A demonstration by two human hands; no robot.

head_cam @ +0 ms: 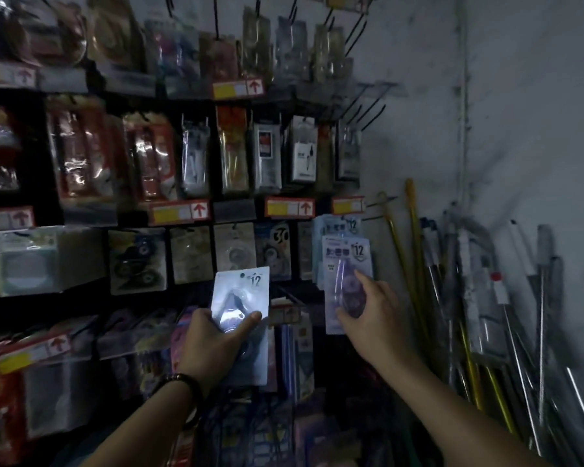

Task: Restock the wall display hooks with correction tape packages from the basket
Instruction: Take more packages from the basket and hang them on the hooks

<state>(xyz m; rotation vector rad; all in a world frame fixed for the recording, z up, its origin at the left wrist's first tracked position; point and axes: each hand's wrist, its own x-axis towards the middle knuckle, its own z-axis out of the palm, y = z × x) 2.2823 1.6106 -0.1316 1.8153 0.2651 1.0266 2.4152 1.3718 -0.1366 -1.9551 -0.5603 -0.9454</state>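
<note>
Pale correction tape package (pixel 242 285), clear blister, printed 12

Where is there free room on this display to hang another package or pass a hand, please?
Bare hooks jut free at the top right corner, and more hooks beside the rightmost price tag, bordering the wall above the poles. Leftward, hanging packages crowd edge to edge.

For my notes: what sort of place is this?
Likely a small stationery shop: goods hang on wall hooks, price tags line each row, and the left hand and right hand hold packs marked 12.
</note>
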